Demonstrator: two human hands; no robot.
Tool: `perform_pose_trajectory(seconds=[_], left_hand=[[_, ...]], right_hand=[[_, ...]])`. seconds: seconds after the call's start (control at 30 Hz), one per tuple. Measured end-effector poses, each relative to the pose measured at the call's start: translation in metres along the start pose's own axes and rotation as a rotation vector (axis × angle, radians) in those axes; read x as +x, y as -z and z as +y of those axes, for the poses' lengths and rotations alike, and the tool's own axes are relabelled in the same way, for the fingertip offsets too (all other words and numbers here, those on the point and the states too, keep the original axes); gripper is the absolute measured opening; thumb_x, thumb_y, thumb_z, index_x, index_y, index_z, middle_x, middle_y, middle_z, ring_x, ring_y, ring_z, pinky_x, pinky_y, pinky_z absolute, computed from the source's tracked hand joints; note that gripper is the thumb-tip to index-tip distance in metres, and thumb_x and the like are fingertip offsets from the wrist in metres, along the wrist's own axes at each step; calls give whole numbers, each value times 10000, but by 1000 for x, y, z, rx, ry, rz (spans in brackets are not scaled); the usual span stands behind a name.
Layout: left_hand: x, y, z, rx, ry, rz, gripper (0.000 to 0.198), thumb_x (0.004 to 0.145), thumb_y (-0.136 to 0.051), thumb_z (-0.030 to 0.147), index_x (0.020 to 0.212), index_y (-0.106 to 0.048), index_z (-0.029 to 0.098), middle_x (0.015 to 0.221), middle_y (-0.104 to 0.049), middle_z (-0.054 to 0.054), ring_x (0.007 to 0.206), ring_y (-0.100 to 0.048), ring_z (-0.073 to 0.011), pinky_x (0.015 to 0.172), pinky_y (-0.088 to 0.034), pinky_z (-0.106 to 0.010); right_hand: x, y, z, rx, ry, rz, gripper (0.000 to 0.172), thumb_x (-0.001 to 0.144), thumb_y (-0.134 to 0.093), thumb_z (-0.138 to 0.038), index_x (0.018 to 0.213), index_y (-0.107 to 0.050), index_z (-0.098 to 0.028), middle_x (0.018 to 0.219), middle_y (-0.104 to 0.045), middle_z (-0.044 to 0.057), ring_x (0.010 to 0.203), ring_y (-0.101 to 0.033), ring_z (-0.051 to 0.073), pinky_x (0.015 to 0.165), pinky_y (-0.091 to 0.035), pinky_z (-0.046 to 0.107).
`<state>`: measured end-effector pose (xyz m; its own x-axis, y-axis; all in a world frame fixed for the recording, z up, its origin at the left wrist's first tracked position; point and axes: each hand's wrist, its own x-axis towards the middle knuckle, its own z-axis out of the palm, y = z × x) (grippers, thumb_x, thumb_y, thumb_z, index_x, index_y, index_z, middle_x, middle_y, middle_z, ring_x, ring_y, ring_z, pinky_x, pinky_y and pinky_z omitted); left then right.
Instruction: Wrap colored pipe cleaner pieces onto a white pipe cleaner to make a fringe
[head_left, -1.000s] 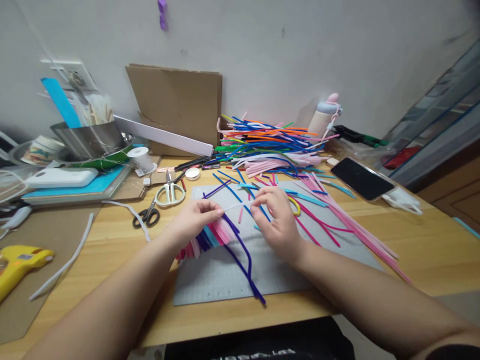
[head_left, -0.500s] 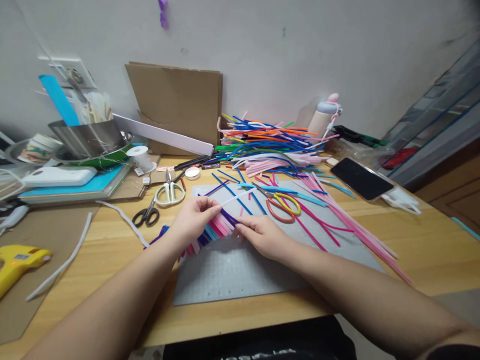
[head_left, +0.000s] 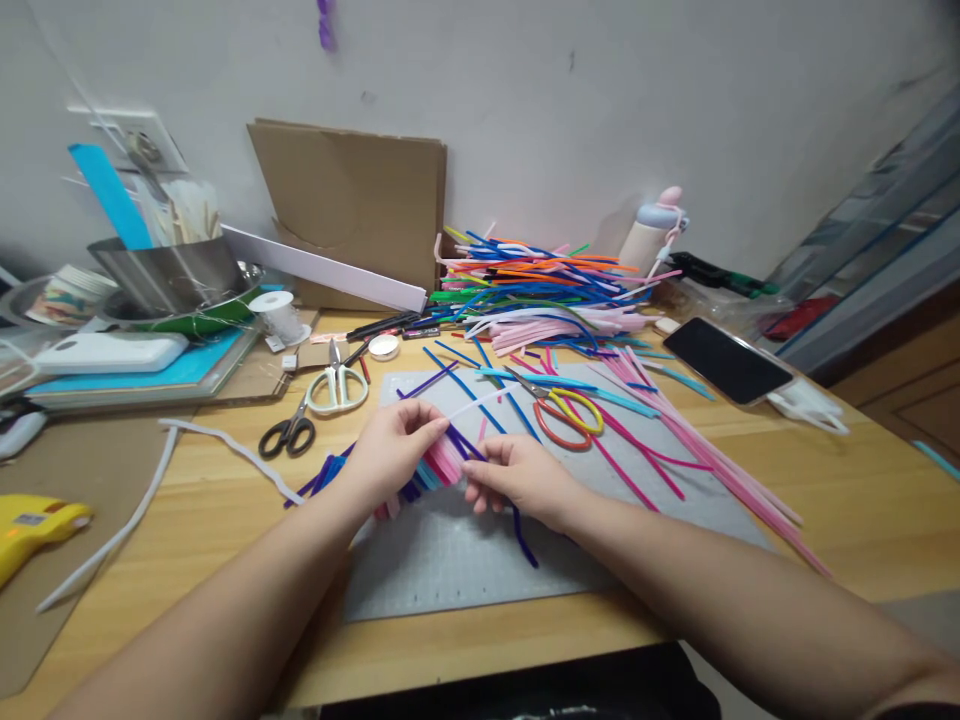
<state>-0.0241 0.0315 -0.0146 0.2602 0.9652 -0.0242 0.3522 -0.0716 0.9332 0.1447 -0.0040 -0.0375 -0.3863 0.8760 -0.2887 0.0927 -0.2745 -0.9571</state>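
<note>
My left hand point(head_left: 390, 445) is closed around a bundle of pink, blue and purple pipe cleaners point(head_left: 435, 468), with a white pipe cleaner point(head_left: 480, 402) sticking out to the right from its fingertips. My right hand point(head_left: 517, 478) pinches a dark purple pipe cleaner point(head_left: 523, 535) beside the bundle, and its free end trails down over the grey cutting mat point(head_left: 465, 560). Both hands hover just above the mat, almost touching.
A big heap of coloured pipe cleaners point(head_left: 540, 290) lies at the back, with long pink ones point(head_left: 705, 460) to the right. Red-and-yellow scissors point(head_left: 566, 415), white scissors point(head_left: 337, 385), black scissors point(head_left: 289, 432), a phone point(head_left: 727, 360), a yellow glue gun point(head_left: 34, 525) and cardboard point(head_left: 352, 205) surround the mat.
My right hand came back from the mat's middle to the bundle and took hold of the purple pipe cleaner, whose tail now hangs lower on the mat. The left hand stayed put.
</note>
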Motion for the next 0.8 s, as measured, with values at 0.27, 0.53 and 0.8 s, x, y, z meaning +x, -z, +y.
perform_pose_trajectory(seconds=[0.27,0.53,0.8], left_hand=[[2,6,2,-87,89,-95,268,637,-649,385,733,-620,136,643,-610,-1,558,-522,-113,579,-398,-234],[4,10,0,-135,175,-33,271,586,-696,367,713,-652,131,606,-619,4,527,-507,-103,548,-380,-221],[3,8,2,-68,168,25,252,588,-689,364,674,-649,131,584,-615,5,510,-498,-103,537,-372,-224]], right_hand=[[0,0,2,-18,-20,27,256,724,-608,-358,663,-514,-127,546,-601,-2,422,-554,67,388,-406,155],[-1,3,-2,214,8,-51,316,791,-494,-454,731,-500,-144,592,-621,18,451,-570,83,380,-410,166],[-2,1,-1,165,-16,-99,283,744,-566,-399,685,-497,-131,568,-621,13,438,-563,69,364,-381,143]])
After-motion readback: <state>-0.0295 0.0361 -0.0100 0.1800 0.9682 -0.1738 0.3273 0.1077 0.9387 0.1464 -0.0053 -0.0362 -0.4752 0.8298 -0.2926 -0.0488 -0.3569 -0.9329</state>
